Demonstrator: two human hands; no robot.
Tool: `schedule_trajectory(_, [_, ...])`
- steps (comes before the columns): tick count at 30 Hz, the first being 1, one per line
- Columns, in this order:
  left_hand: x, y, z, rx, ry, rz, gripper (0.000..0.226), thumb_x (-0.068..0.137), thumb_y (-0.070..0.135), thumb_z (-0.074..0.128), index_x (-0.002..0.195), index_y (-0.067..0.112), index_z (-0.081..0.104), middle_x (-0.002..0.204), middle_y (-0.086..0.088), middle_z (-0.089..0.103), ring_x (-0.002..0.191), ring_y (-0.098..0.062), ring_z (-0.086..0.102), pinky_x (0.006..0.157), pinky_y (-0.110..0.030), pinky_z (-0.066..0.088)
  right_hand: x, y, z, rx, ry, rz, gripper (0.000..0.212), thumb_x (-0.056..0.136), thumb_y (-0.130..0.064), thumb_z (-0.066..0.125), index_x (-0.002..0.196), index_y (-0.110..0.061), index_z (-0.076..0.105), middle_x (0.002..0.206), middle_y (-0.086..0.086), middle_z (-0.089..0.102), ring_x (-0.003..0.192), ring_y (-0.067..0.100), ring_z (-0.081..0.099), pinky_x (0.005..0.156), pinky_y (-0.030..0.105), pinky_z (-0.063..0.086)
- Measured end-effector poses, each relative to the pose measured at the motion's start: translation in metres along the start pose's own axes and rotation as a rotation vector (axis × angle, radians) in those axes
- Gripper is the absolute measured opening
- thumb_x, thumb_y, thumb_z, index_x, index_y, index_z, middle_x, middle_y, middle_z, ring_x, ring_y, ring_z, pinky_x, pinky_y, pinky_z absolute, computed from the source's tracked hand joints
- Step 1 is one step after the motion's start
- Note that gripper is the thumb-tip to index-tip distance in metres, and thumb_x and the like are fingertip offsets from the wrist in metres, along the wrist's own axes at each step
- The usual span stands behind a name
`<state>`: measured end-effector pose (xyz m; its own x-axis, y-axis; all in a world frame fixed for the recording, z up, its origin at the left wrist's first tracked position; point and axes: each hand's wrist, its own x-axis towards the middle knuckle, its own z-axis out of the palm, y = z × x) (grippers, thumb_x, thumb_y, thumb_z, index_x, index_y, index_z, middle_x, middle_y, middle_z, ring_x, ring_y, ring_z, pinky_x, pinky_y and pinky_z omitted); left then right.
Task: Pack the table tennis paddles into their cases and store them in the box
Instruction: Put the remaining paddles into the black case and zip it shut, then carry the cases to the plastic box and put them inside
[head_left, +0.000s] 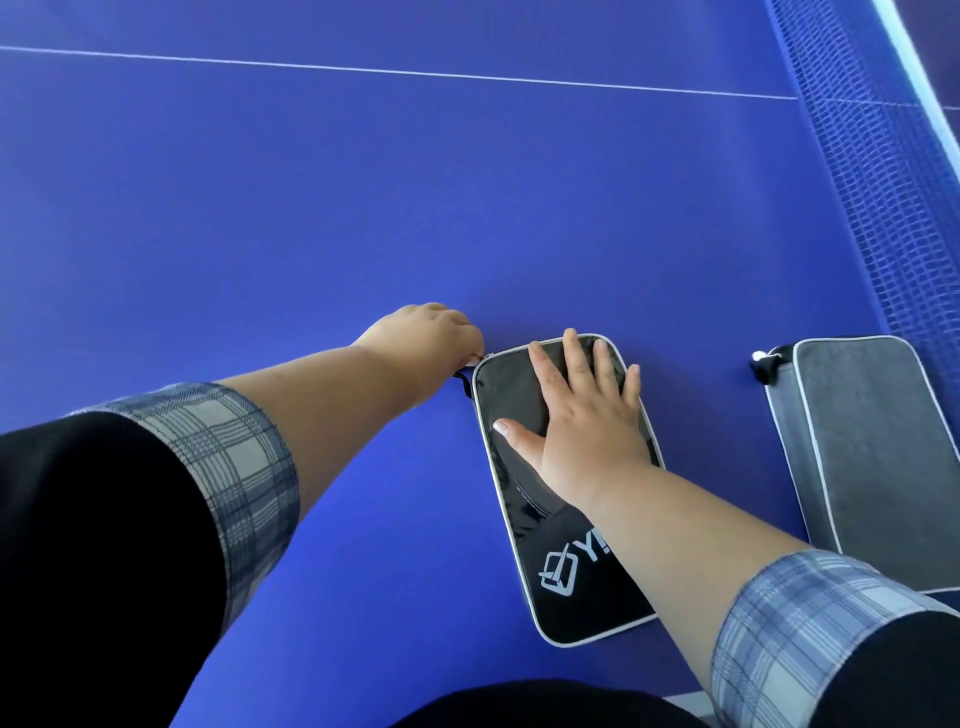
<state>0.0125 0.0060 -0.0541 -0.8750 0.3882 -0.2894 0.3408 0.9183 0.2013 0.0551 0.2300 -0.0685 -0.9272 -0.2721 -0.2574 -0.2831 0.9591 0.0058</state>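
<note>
I'm pinning the black case (550, 467) w/ flat, spread right hand (582, 415); left hand (431, 338) fingers pinching the zip pull (480, 358) at far-left corner. Pull could slip, zip jamming.

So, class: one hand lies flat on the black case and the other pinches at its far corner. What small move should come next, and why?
Probably pull the zipper along the edge to close it. The left hand pinches at the far-left corner of the black case, where the zipper pull appears to sit, while the right hand presses the case flat against the table, steadying it.
</note>
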Motion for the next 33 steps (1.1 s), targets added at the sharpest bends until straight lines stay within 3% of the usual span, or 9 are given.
schedule_trajectory(7, [0.007,0.012,-0.010,-0.002,-0.116,-0.157,0.034,0.092,0.014,0.044,0.113,0.037,0.060,0.105,0.008,0.052,0.104,-0.022,0.053,0.074,-0.040,0.051,-0.020,0.011,-0.027,0.280,-0.001,0.074,0.091,0.082,-0.076,0.040,0.156,-0.034,0.008,0.167,0.001,-0.001,0.153,0.026,-0.006,0.119,0.057,-0.004])
schedule_trajectory(9, [0.017,0.023,-0.018,-0.190,-0.083,-0.238,0.034,0.099,0.028,0.039,0.129,0.032,0.056,0.125,0.002,0.056,0.111,-0.026,0.056,0.086,-0.041,0.050,-0.058,0.028,-0.036,0.446,0.136,0.295,0.086,0.085,-0.062,0.057,0.155,-0.033,0.017,0.167,-0.001,0.007,0.153,0.021,-0.001,0.120,0.052,-0.002])
schedule_trajectory(12, [0.029,0.045,-0.023,-0.324,-0.150,-0.233,0.045,0.099,0.047,0.039,0.141,0.031,0.047,0.136,0.003,0.053,0.117,-0.025,0.055,0.084,-0.035,0.047,-0.126,0.050,-0.034,0.765,0.219,0.774,0.085,0.082,-0.048,0.069,0.153,-0.033,0.024,0.162,-0.001,0.021,0.149,0.021,0.018,0.118,0.043,0.020])
schedule_trajectory(16, [0.036,0.063,-0.023,-0.283,-0.251,-0.266,0.045,0.098,0.049,0.041,0.137,0.028,0.051,0.132,-0.003,0.056,0.118,-0.032,0.053,0.095,-0.043,0.047,-0.172,0.041,-0.019,1.608,-0.146,1.428,0.079,0.078,-0.040,0.078,0.145,-0.023,0.039,0.143,0.008,0.048,0.125,0.028,0.052,0.093,0.038,0.050])
schedule_trajectory(18, [0.036,0.066,-0.020,-0.279,-0.275,-0.294,0.038,0.099,0.045,0.042,0.129,0.025,0.056,0.119,-0.006,0.059,0.107,-0.034,0.055,0.091,-0.046,0.049,-0.178,0.030,-0.014,1.856,-0.291,1.408,0.054,0.078,-0.034,0.082,0.122,-0.016,0.057,0.125,0.010,0.059,0.109,0.027,0.062,0.092,0.042,0.056])
schedule_trajectory(20, [0.031,0.066,-0.016,-0.341,-0.255,-0.324,0.033,0.099,0.043,0.045,0.125,0.026,0.055,0.113,-0.007,0.059,0.100,-0.033,0.057,0.087,-0.046,0.051,-0.180,0.024,-0.006,1.883,-0.241,1.393,0.042,0.079,-0.029,0.082,0.112,-0.015,0.059,0.116,0.012,0.062,0.102,0.026,0.064,0.089,0.042,0.058])
schedule_trajectory(25, [0.022,0.073,-0.018,-0.520,-0.195,-0.376,0.024,0.097,0.045,0.048,0.117,0.031,0.051,0.097,-0.004,0.062,0.087,-0.026,0.059,0.071,-0.040,0.055,-0.186,0.036,-0.015,1.931,-0.010,1.358,0.037,0.084,-0.011,0.075,0.114,-0.023,0.056,0.108,0.008,0.071,0.095,0.026,0.071,0.080,0.044,0.061])
schedule_trajectory(29, [0.027,0.107,-0.036,-0.593,-0.106,-0.310,0.027,0.098,0.047,0.042,0.121,0.035,0.049,0.093,0.003,0.062,0.082,-0.021,0.059,0.069,-0.038,0.052,-0.194,0.065,-0.044,1.827,0.147,1.284,0.032,0.088,-0.023,0.071,0.114,-0.031,0.055,0.095,-0.007,0.073,0.081,0.012,0.072,0.061,0.026,0.056])
schedule_trajectory(33, [0.053,0.161,-0.069,-0.540,-0.077,-0.233,0.028,0.097,0.053,0.035,0.120,0.043,0.046,0.088,0.005,0.061,0.066,-0.019,0.056,0.053,-0.030,0.045,-0.204,0.104,-0.063,1.998,0.296,1.259,0.031,0.091,-0.022,0.067,0.113,-0.042,0.055,0.100,-0.005,0.075,0.087,0.019,0.075,0.073,0.040,0.062])
